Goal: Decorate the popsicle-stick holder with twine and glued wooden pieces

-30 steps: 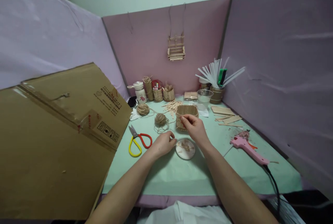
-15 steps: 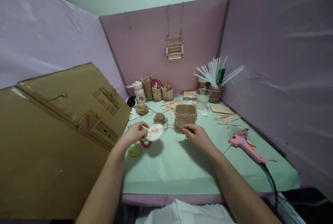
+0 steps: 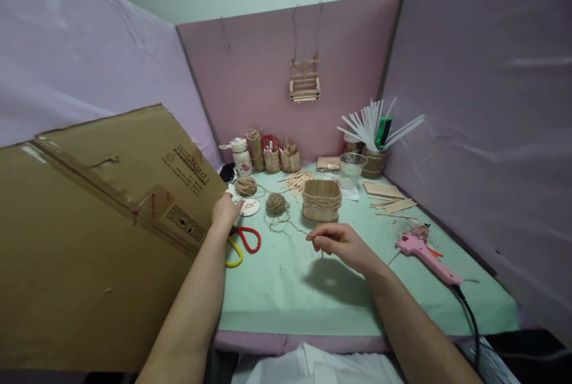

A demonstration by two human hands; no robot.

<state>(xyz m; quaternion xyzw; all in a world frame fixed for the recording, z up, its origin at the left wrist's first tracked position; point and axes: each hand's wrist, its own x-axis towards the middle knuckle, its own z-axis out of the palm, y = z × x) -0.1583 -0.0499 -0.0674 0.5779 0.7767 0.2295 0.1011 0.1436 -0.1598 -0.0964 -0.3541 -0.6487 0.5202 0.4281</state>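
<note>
The dish (image 3: 250, 208) is now lying farther left of the basket (image 3: 320, 210), left hand (image 3: 224, 212) at its rim, grip unclear; in front of the basket, the right hand (image 3: 343, 242) is pinching twine (image 3: 298, 228), presumably controlling its end.

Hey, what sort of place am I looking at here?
Probably a small handicraft workspace. The pale green tabletop holds a pink plastic glue gun, a round ball of brown twine and a tan box-shaped basket with braided trim.
</note>
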